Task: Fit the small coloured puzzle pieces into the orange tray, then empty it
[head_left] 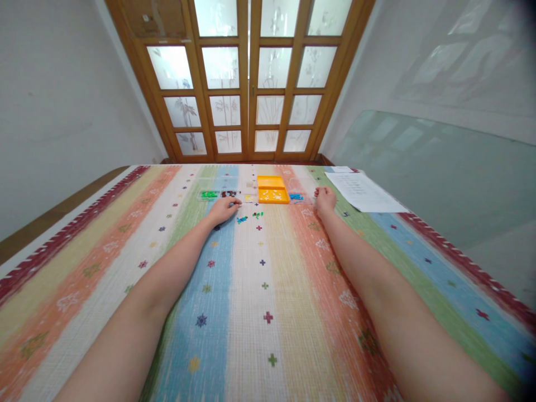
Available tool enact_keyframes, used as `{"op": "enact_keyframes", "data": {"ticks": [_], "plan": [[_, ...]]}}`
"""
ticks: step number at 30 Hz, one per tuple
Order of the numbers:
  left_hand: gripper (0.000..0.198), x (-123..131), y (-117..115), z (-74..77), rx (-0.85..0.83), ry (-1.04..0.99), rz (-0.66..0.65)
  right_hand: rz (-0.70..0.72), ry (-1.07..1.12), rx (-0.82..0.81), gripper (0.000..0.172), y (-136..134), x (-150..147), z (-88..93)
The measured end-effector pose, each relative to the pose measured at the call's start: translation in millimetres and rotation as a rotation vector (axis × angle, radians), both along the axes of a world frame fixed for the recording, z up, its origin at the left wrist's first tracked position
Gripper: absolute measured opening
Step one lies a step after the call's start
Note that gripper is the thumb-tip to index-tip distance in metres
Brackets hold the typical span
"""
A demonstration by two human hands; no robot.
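Note:
My left hand [226, 210] rests low over the cloth, its fingers stretched toward the right and nothing visible in them. Just beyond it is a clear box with small green pieces [209, 194] and dark brown pieces [229, 194]. Right of its fingertips lie a small cluster of blue pieces [242, 220] and one of green pieces [258, 215]. My right hand [325, 199] is closed, fingers curled, beside a clear box of blue pieces [296, 197]; what it may hold is hidden. Between the hands stands an open orange box [273, 183] with white pieces [272, 194].
Some yellow pieces [248, 197] sit left of the orange box. A printed white sheet [364, 192] lies at the right, with another paper [341, 169] behind it. The striped tablecloth [247, 335] covers the table. Wooden glazed doors [251, 84] stand beyond the far edge.

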State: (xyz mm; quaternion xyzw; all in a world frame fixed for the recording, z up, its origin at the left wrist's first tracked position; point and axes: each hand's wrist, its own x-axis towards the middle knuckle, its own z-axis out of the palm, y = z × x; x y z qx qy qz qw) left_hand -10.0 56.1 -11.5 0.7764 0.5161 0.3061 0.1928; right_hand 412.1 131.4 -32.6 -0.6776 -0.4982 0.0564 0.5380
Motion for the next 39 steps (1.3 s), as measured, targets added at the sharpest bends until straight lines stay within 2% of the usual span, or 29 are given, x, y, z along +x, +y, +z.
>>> {"op": "enact_keyframes", "data": {"ticks": [4, 9, 14, 18, 22, 26, 30, 33, 37, 39], "plan": [[0.025, 1, 0, -0.4, 0.006, -0.031, -0.004, 0.024, 0.207, -0.060, 0.037, 1, 1, 2.6], [0.026, 2, -2, 0.0, 0.006, -0.014, 0.024, 0.019, 0.252, -0.054, 0.034, -4, -2, 5.4], [0.026, 2, -1, -0.1, 0.028, -0.018, 0.012, 0.121, 0.298, 0.018, 0.033, -10, 1, -0.6], [0.023, 0, 1, -0.5, 0.027, -0.047, 0.013, 0.116, 0.296, 0.044, 0.034, -14, 6, -2.2], [0.023, -1, 3, -1.2, 0.008, -0.053, 0.033, 0.108, 0.195, 0.030, 0.037, -23, 3, 6.5], [0.024, -1, 1, -1.3, 0.028, -0.027, 0.018, 0.130, 0.011, 0.099, 0.037, -41, -21, 25.1], [0.023, 8, -5, 2.4, 0.067, 0.074, -0.006, 0.387, -0.112, 0.101, 0.034, -65, -67, 41.7], [0.024, 20, -12, 6.7, 0.089, 0.128, -0.044, 0.646, -0.260, -0.048, 0.029, -79, -100, 45.8], [0.024, 34, -18, 9.8, 0.114, 0.218, -0.130, 0.791, -0.402, -0.244, 0.020, -85, -131, 44.2], [0.023, 37, -20, 9.2, 0.139, 0.243, -0.161, 0.782, -0.458, -0.334, 0.019, -85, -140, 43.0]]}}
